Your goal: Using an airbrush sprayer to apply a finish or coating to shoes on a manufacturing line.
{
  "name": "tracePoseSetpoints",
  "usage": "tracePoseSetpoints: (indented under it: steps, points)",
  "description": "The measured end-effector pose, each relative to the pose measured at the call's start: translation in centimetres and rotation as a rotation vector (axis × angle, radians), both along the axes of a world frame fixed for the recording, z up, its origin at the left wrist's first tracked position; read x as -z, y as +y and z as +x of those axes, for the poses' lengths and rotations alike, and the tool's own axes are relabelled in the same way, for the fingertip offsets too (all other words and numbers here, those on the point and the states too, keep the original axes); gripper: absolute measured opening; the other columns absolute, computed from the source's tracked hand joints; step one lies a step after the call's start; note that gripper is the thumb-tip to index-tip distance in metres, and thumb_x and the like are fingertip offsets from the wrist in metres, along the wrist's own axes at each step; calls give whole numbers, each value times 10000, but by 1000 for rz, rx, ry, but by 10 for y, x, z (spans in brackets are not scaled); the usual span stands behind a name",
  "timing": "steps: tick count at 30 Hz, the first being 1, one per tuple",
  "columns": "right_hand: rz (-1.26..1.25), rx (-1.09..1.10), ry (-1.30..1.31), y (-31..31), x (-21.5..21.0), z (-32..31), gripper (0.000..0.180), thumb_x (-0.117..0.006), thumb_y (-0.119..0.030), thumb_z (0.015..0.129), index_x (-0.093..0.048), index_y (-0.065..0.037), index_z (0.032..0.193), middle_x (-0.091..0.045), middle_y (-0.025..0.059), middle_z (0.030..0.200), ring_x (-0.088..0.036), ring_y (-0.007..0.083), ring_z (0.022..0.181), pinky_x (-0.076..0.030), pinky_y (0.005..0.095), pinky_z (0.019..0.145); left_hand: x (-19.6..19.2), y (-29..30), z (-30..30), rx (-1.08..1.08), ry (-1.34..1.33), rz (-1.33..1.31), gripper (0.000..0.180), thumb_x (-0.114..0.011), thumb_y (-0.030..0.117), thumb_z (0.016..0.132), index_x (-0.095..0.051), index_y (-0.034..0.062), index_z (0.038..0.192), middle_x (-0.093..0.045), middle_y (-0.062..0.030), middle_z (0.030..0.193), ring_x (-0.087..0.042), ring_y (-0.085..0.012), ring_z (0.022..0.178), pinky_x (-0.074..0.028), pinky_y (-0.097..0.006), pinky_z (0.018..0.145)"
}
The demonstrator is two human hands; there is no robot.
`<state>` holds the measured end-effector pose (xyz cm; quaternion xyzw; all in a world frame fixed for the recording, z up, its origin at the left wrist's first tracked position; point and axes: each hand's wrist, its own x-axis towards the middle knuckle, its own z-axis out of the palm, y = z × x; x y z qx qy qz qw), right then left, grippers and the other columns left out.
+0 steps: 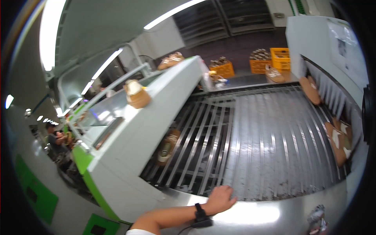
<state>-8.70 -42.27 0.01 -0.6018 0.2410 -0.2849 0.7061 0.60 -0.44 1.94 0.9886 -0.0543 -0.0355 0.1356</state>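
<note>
Conveyor edge under left hand

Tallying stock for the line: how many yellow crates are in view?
3, all at the far end beyond the slatted conveyor: one yellow crate left, one middle, one right. Others may be hidden behind.

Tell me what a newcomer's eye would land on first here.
First, the wide conveyor of grey metal slats filling the middle, with a tan shoe riding at its left and more tan shoes bunched at its right edge. Below, the person's left hand, black band on the wrist, rests at the conveyor's near rim.
</note>
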Motion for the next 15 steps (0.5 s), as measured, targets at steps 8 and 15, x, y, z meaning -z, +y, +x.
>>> tracePoseSetpoints:
  steps: [8,15]
  points:
    - [80,83,78,-4,4,2,417,-394,-361,970,-552,5,1091,-584,106,784,-587,227,661,-517,326,584,18,4,-5,33,-182,-8,445,-529,365,870,-584,-38,1053,-573,-180,1021,-527,-322,1006,-382,-416,889]
    - [-17,15,63,-13,9,2,495,-343,-383,971,-571,39,1091,-616,140,864,-607,264,726,-525,356,634,15,0,-3,37,-183,-16,447,-531,349,869,-580,-38,1085,-572,-175,1010,-531,-311,991,-380,-401,866]
